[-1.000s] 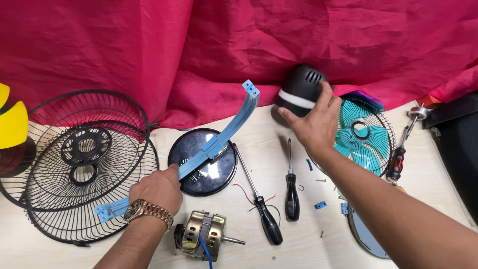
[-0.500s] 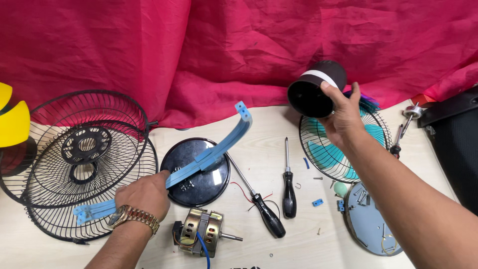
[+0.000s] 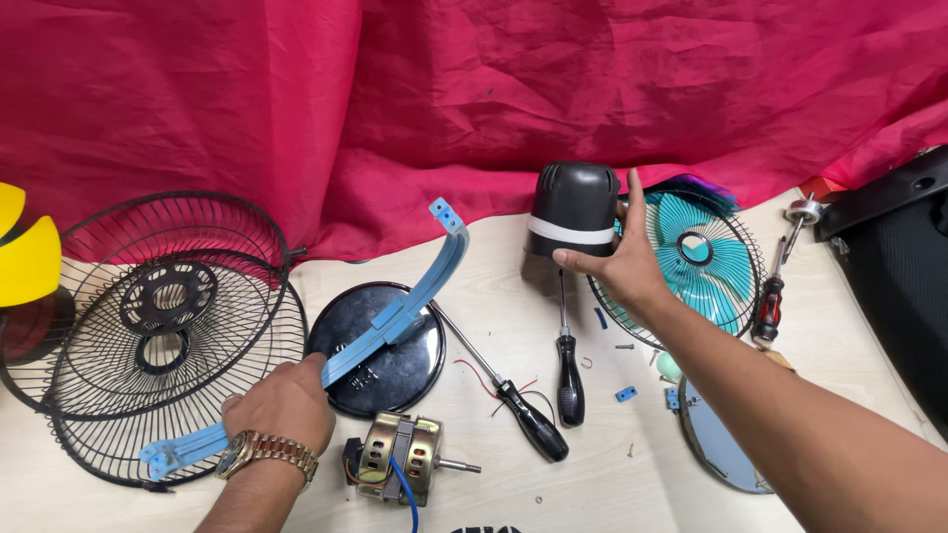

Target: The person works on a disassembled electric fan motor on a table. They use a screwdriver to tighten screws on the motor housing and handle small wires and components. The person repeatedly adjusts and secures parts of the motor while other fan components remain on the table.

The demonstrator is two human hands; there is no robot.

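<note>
Toward the back of the table [image 3: 513,296], near the red cloth [image 3: 474,99], my right hand [image 3: 622,265] grips a black motor cover [image 3: 573,212] with a white band, fingers wrapped around its right side and thumb across the front below the band. It stands upright, though I cannot tell whether its base touches the table. Just to its right, behind my hand, lies a teal fan blade [image 3: 696,252] inside a wire guard. Below the cover a black-handled screwdriver [image 3: 568,360] lies pointing up at it, and a second, longer screwdriver [image 3: 513,400] slants beside that one.

My left hand [image 3: 281,405] is closed around a curved blue plastic strip [image 3: 395,321], gripping it near its lower end. The strip arches up and to the right over a round black plate [image 3: 380,360], its free end in the air, well apart from the motor cover. Left of my hand, two black wire fan guards [image 3: 168,326] overlap and run close to the table's left edge. Just right of my wrist sits a brass-coloured motor [image 3: 400,454] with a blue wire.

Bare table shows between the plate and the motor cover. On the right, a red-handled screwdriver [image 3: 768,306] and a black case [image 3: 899,266] crowd the edge.
</note>
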